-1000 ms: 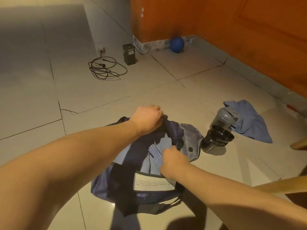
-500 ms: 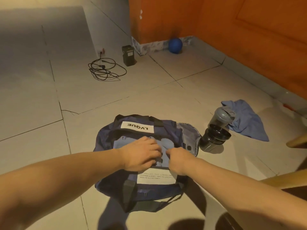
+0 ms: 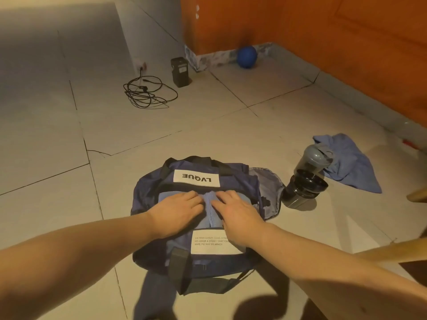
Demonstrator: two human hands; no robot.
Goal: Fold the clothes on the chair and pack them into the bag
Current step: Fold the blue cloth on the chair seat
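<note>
A navy duffel bag [image 3: 150, 188] with white label patches lies open on the tiled floor in front of me. Folded light-blue clothing [image 3: 209, 211] fills its opening. My left hand [image 3: 178, 210] lies flat on the left part of the clothing with its fingers straight. My right hand [image 3: 235, 211] presses the right part the same way. A narrow strip of the blue fabric shows between the two hands. Another blue garment [image 3: 349, 165] lies crumpled on the floor to the right of the bag.
A dark shaker bottle [image 3: 307, 179] lies on its side just right of the bag. A wooden chair part [image 3: 392, 250] crosses the lower right. Farther off are a coiled black cable [image 3: 147, 93], a black box [image 3: 180, 71], a blue ball [image 3: 246, 57] and an orange wall [image 3: 346, 42].
My left hand let go of the bag's far edge and came down onto the clothing. Both hands went from curled to flat, pressing the fabric into the bag.
</note>
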